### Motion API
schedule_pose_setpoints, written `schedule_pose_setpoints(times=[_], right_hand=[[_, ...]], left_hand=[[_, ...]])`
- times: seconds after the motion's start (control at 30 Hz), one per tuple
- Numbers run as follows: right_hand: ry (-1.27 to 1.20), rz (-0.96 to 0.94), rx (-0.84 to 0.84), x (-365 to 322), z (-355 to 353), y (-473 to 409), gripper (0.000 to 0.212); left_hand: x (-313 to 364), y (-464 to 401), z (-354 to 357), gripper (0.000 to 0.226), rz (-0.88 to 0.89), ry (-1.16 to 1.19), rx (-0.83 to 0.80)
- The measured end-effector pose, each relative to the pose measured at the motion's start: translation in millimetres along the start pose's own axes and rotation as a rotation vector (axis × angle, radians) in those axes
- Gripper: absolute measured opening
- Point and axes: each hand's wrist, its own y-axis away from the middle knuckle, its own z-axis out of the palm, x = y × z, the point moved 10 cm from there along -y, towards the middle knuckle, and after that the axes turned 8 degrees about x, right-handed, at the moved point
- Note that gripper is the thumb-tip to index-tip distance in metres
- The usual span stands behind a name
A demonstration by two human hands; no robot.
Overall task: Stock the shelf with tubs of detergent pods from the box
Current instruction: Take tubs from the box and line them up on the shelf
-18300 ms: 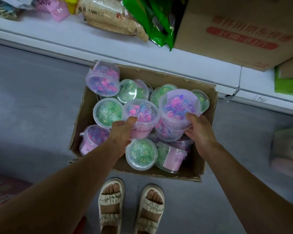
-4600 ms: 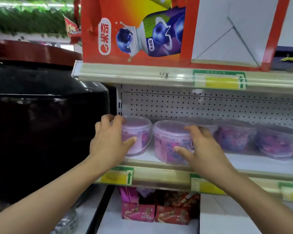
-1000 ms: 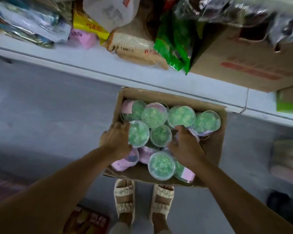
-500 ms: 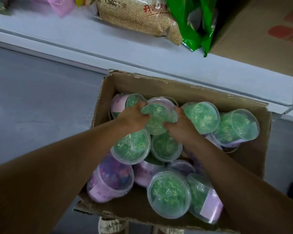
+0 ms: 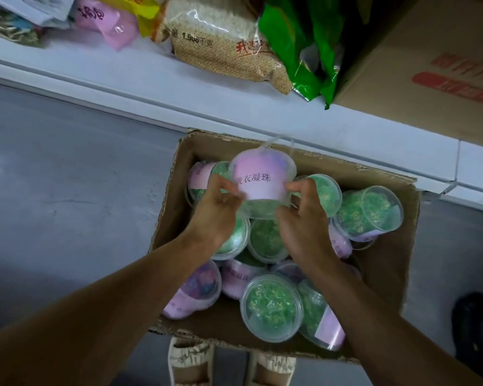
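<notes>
An open cardboard box [image 5: 385, 263] stands on the grey floor, holding several clear tubs of green and purple detergent pods. Above its far end, one tub [image 5: 262, 179] with a pink label is lifted and tipped on its side, its label facing me. My left hand [image 5: 216, 208] grips its left side and my right hand [image 5: 301, 215] grips its right side near the lid. A green-pod tub [image 5: 272, 306] lies lid-up near the box's front. A purple-pod tub [image 5: 197, 291] lies at the front left.
The white base shelf [image 5: 140, 79] runs behind the box, with a rice bag [image 5: 218, 43], green packets [image 5: 301, 48] and a large carton [image 5: 430, 65] on it. My sandalled feet [image 5: 190, 363] stand just before the box. A dark object [image 5: 477, 332] sits at the right.
Both hands have lifted the green-pod tub out of the pile and tipped it, so its pink label now faces up. The camera has pulled back slightly.
</notes>
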Motion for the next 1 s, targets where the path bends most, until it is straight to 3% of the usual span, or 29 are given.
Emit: schedule_pose_setpoints(times=[0.1, 0.2, 0.3, 0.4, 0.53, 0.6, 0.67, 0.73, 0.83, 1.0], right_hand=[[-0.009, -0.125, 0.015, -24.6, -1.9, 27.7, 0.026], [0.06, -0.176, -0.039, -23.4, 14.2, 51.0, 0.028], [0.098, -0.052, -0.173, -2.0, 37.1, 63.2, 0.024], [-0.048, 0.192, -0.199, 9.8, 43.7, 63.3, 0.028], [-0.028, 0.553, -0.216, 40.6, 54.5, 46.1, 0.061], [-0.085, 0.734, -0.262, 47.9, 61.5, 53.0, 0.053], [-0.19, 0.801, -0.309, 46.3, 68.2, 58.4, 0.03], [-0.256, 0.796, -0.295, 43.1, 67.7, 58.5, 0.016], [-0.285, 0.722, -0.181, 38.5, 54.8, 54.5, 0.013], [-0.254, 0.511, -0.08, 15.8, 34.0, 47.7, 0.012]], left_hand=[[1.7, 23.1, -23.7, 0.014, 0.024, 0.043, 0.05], [-12.8, 33.0, -48.6, 0.04, 0.046, 0.027, 0.076], [-33.4, 38.1, -61.8, 0.08, 0.02, -0.024, 0.03], [-45.1, 40.4, -61.4, 0.095, 0.035, -0.287, -0.032], [-63.1, 39.1, -68.2, 0.078, -0.088, -0.248, -0.036], [-66.0, 42.4, -68.7, 0.06, -0.142, -0.201, -0.039], [-68.1, 45.0, -65.8, 0.044, -0.203, -0.062, -0.059], [-66.8, 49.8, -65.3, 0.036, -0.259, 0.058, -0.077], [-59.3, 57.2, -69.1, 0.038, -0.309, 0.124, -0.096], [-46.6, 58.7, -76.3, 0.096, -0.377, 0.184, -0.06]])
